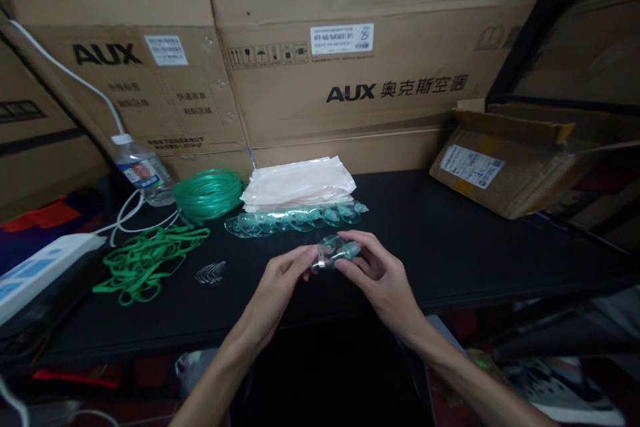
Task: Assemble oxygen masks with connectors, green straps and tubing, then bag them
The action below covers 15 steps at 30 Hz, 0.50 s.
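A clear green oxygen mask (345, 251) is held between both hands above the front of the black table. My right hand (383, 270) is closed around its right side, thumb below and fingers above. At the mask's left edge, my left hand (287, 270) pinches, with a shiny metal nose strip (321, 255) at its fingertips. Just behind lies a row of similar green masks (300, 219), overlapping one another. Several loose metal strips (211, 273) rest on the table to the left. The fingers partly hide the held mask.
Green elastic straps (150, 260) lie heaped at the left, before a coil of green tubing (207, 193). White plastic packets (300, 181) are stacked behind the masks. A bottle (145, 170), a power strip (45, 270) and an open carton (510, 163) flank the black table (480, 240).
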Available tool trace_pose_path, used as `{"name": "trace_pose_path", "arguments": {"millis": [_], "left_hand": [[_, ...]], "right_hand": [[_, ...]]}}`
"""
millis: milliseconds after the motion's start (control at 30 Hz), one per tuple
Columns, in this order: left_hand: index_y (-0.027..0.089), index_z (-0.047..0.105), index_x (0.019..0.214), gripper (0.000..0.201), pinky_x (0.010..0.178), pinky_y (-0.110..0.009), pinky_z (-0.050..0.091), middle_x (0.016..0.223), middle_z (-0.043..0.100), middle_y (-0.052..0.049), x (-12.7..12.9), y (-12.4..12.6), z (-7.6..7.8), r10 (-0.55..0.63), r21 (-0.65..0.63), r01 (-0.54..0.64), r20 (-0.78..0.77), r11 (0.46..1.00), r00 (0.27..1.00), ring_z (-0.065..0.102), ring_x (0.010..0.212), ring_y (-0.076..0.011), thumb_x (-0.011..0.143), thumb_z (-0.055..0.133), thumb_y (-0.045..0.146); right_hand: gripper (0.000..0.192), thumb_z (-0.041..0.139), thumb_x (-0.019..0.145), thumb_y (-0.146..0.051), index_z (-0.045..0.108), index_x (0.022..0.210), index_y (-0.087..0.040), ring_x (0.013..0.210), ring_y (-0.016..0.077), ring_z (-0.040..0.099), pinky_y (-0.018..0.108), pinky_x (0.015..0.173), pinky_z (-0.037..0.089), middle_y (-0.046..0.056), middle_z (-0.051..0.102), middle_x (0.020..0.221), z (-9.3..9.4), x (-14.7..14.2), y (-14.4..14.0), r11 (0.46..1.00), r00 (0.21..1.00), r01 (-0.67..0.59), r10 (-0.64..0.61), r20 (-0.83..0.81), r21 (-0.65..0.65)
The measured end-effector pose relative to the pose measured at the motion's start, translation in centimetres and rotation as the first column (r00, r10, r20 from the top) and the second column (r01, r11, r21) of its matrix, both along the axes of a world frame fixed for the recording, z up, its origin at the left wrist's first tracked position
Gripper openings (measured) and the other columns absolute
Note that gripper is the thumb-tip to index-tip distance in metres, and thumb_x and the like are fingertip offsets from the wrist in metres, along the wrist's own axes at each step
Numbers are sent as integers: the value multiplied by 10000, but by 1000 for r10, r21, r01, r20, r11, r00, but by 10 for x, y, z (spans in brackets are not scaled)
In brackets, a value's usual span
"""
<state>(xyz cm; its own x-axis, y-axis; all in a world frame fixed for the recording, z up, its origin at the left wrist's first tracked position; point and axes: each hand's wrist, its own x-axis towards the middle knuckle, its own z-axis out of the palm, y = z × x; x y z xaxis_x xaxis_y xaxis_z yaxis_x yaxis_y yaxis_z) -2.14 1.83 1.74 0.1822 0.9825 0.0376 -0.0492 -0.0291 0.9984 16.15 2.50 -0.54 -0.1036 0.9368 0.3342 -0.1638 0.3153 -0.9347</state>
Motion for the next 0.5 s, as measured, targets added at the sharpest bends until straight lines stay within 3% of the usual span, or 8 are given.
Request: {"name": "trace_pose_path", "arguments": {"millis": [100,167,367,500], "left_hand": [[196,766,1103,259,1030,-309,393,1148,745,-58,-2,-1,-4,7,21,-8,25,1000,1000,599,1149,-227,931,637,341],[190,766,1101,251,1083,-338,380,1144,755,-62,-3,-1,-7,20,15,-20,48,1000,999,609,1183,-243,917,650,316],[174,766,1108,316,871,-306,521,1097,765,-76,-1,1,-7,93,8,-93,-20,996,995,667,975,-223,863,696,360],[169,779,1071,314,724,-283,528,956,770,-70,-1,2,-4,123,51,-120,-77,991,989,642,777,-183,847,694,371]], "right_hand": [[328,764,844,-316,688,1154,-244,893,150,626,256,760,535,62,598,1198,1,0,0,999,998,51,-50,38,-17],[314,742,861,-325,692,1159,-239,884,148,625,250,739,525,65,608,1188,1,-1,0,999,996,47,-46,72,-13],[341,713,884,-334,681,1209,-239,975,173,657,282,824,533,73,631,1270,2,0,2,999,990,-16,20,142,-28],[332,729,864,-336,666,1164,-212,930,180,680,314,863,537,48,709,1094,4,0,2,995,988,-53,64,137,-86]]}}
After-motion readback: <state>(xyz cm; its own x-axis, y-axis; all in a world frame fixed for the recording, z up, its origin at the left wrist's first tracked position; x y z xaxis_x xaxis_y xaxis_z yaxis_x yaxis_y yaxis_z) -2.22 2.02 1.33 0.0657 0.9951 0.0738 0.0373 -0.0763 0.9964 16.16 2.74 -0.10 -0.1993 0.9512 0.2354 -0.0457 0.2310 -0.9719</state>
